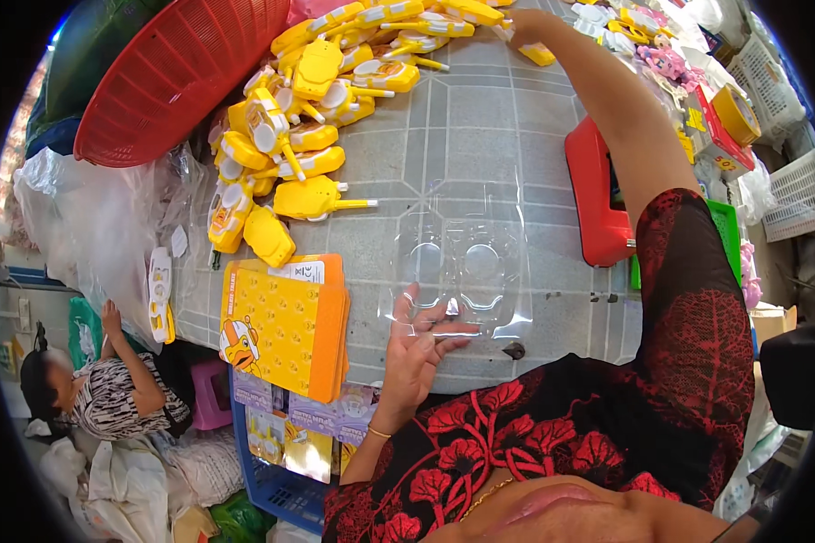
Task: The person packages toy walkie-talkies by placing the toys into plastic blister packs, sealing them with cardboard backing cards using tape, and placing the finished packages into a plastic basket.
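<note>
I'd judge fetching: left hand (417,348) half-open, just touching clear blister tray (462,237), centre; right hand (522,29), grip unclear, by yellow toy walkie-talkies (318,69), top; next needs one clean pick.

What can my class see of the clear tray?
The clear tray is glossy, transparent and plastic-looking, with two moulded recesses side by side, each with a rounded outline. It looks empty, over the grey tabletop. The left grip has fingers at its near edge, apparently touching; whether it is lifted is unclear.
</note>
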The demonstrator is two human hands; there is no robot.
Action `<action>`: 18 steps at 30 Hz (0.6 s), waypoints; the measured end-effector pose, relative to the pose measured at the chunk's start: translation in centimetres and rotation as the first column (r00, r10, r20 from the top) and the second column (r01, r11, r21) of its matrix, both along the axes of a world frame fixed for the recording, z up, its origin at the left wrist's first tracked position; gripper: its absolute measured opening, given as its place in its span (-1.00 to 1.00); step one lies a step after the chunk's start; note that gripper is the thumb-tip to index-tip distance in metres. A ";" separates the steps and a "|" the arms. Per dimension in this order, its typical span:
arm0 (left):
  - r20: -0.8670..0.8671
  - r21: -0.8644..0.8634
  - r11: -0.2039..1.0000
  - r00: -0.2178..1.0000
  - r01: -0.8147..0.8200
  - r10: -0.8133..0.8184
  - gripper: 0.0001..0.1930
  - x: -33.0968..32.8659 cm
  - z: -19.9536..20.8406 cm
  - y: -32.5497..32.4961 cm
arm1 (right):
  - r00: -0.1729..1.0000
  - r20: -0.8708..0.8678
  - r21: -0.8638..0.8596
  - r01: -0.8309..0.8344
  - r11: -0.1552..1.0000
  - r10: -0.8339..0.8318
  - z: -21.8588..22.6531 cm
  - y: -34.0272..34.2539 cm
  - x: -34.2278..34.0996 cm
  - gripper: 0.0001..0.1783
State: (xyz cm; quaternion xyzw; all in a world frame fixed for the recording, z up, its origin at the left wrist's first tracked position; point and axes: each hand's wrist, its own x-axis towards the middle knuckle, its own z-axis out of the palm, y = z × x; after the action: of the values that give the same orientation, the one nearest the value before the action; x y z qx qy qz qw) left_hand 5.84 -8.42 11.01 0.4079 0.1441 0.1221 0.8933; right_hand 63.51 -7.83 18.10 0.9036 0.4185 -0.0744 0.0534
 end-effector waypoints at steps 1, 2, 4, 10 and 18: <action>-0.002 -0.013 1.000 1.000 -0.023 0.023 -0.32 -0.8 0.3 -0.3 | 0.998 -0.055 -0.031 0.029 0.999 -0.031 0.1 0.6 -1.9 -0.29; 0.011 -0.011 0.999 0.999 -0.039 0.039 -0.34 -1.1 0.3 -0.1 | 0.994 -0.092 -0.046 0.061 0.997 -0.065 1.5 1.4 -5.3 -0.26; 0.021 -0.040 0.999 0.999 -0.025 0.026 -0.35 -0.4 0.4 -0.2 | 0.949 -0.160 -0.018 0.272 0.962 -0.271 2.9 -0.2 -8.2 -0.18; -0.012 -0.044 0.999 1.000 -0.027 0.026 -0.44 0.1 -0.7 -0.2 | 0.952 -0.265 -0.221 0.094 0.971 -0.152 1.7 -2.1 -9.5 -0.39; 0.011 -0.007 0.995 0.995 -0.095 0.095 -0.45 1.3 -4.5 1.9 | 0.737 -0.663 0.160 -0.036 0.986 0.135 2.0 -2.1 -20.3 -0.06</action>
State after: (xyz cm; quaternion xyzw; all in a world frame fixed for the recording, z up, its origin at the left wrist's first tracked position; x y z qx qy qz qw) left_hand 7.16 -6.49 6.55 0.3970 0.1588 0.1664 0.8885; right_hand 43.17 -9.97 20.07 0.7973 0.4548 -0.3635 -0.1592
